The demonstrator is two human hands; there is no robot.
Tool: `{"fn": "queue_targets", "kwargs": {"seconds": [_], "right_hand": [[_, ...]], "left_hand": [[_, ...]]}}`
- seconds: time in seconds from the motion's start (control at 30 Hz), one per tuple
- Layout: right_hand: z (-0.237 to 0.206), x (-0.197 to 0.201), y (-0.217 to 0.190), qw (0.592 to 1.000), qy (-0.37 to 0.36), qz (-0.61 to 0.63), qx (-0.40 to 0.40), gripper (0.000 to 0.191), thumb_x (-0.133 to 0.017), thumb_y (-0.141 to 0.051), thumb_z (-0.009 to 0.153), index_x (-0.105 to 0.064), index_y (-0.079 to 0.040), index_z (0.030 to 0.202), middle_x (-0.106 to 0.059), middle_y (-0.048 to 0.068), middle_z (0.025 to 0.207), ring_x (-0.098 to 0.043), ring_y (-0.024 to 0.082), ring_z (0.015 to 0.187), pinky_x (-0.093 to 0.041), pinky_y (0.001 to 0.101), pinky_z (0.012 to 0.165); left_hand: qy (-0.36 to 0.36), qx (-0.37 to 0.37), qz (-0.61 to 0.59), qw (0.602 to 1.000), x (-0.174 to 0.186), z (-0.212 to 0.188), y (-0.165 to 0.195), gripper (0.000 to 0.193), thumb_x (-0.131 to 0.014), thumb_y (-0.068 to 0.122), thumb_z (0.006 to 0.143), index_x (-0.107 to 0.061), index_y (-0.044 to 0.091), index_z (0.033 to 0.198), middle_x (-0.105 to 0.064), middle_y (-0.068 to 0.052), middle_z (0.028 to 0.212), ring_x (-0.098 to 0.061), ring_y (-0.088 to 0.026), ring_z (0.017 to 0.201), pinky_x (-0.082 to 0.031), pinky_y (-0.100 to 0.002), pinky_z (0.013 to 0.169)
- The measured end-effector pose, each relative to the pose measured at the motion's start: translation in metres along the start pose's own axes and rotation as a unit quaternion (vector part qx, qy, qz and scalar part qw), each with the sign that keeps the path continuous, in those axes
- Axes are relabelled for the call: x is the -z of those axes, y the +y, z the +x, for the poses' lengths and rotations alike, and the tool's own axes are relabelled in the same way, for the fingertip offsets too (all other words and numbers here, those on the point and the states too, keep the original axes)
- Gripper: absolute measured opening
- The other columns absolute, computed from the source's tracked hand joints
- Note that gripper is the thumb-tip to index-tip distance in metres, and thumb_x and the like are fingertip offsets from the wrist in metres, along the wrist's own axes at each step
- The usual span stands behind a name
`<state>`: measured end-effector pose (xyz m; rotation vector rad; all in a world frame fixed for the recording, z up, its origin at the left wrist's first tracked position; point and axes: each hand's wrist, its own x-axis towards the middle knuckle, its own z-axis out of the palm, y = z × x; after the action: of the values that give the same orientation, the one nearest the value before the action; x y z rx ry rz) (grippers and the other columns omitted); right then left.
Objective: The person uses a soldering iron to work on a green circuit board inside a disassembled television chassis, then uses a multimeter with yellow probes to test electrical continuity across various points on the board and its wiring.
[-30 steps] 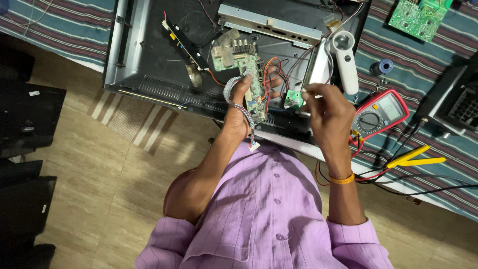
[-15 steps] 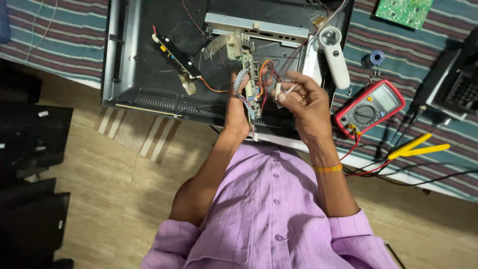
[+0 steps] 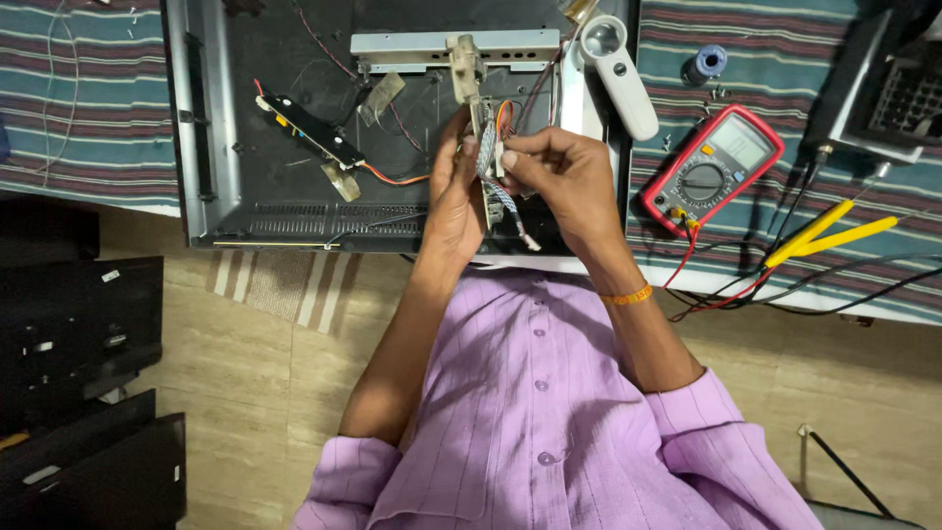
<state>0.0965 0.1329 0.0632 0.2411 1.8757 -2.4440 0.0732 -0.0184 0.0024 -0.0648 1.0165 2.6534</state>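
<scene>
Here the left hand and the right hand both pinch a circuit board, held on edge between them. Below lies the open panel; right of the grip, a red meter.

Floor: pale beige tiles with faint grout lines, evenly lit, no hard shadows. Worktop is covered by a striped cloth in teal, maroon and white; it runs to both sides of the fingers and beyond them. A white edge of the worktop shows on the near right. Black flat cases are stacked on the floor, well to the left and nearer than the fingers. A dark metal frame sits at the near right corner.
</scene>
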Motion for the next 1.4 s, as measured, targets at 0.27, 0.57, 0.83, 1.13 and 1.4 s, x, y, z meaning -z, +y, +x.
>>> {"fn": "queue_targets", "kwargs": {"seconds": [0.27,0.57,0.83,1.13,1.4], "right_hand": [[0.007,-0.001,0.004,0.999,-0.027,0.018,-0.015,0.013,-0.076,-0.004,0.093,-0.072,0.005,0.102,-0.075,0.007,0.086,-0.071,0.009,0.072,-0.061,0.0235,0.068],[0.009,0.002,0.011,0.999,-0.038,0.008,-0.011,0.013,-0.077,-0.004,0.094,-0.072,0.005,0.102,-0.075,0.008,0.086,-0.068,0.008,0.071,-0.058,0.0224,0.067],[0.009,-0.001,0.011,0.999,-0.02,0.037,-0.022,0.013,-0.077,-0.004,0.094,-0.072,0.003,0.104,-0.074,0.006,0.084,-0.069,0.008,0.07,-0.059,0.0237,0.066],[0.007,-0.008,0.013,1.0,-0.01,0.0,-0.003,0.015,-0.077,-0.004,0.094,-0.073,0.004,0.106,-0.074,0.004,0.085,-0.065,0.006,0.07,-0.055,0.0209,0.065],[0.007,-0.007,0.014,1.0,-0.003,-0.007,0.007,0.013,-0.077,-0.004,0.094,-0.073,0.003,0.104,-0.074,0.004,0.085,-0.065,0.006,0.07,-0.054,0.021,0.065]], "left_hand": [[-0.018,0.013,0.022,1.0,0.011,-0.001,-0.003,0.068,-0.072,0.04,0.102,-0.042,0.01,0.155,-0.062,-0.004,0.134,-0.061,-0.015,0.118,-0.054,-0.033,0.1],[-0.023,0.02,0.005,1.0,0.013,0.003,-0.004,0.072,-0.075,0.042,0.095,-0.04,0.014,0.152,-0.061,-0.004,0.14,-0.061,-0.017,0.124,-0.053,-0.036,0.107],[-0.047,0.075,-0.126,0.988,0.024,0.004,-0.004,0.056,-0.07,0.039,0.108,-0.05,0.005,0.148,-0.064,-0.012,0.133,-0.066,-0.023,0.114,-0.056,-0.038,0.093],[-0.047,0.063,-0.135,0.988,0.019,0.004,-0.003,0.053,-0.061,0.044,0.108,-0.055,0.01,0.148,-0.064,-0.013,0.142,-0.065,-0.025,0.121,-0.056,-0.038,0.09],[-0.038,0.04,-0.101,0.993,0.016,0.002,-0.006,0.048,-0.063,0.036,0.106,-0.052,0.018,0.149,-0.061,-0.006,0.142,-0.063,-0.019,0.12,-0.055,-0.037,0.092]]}}
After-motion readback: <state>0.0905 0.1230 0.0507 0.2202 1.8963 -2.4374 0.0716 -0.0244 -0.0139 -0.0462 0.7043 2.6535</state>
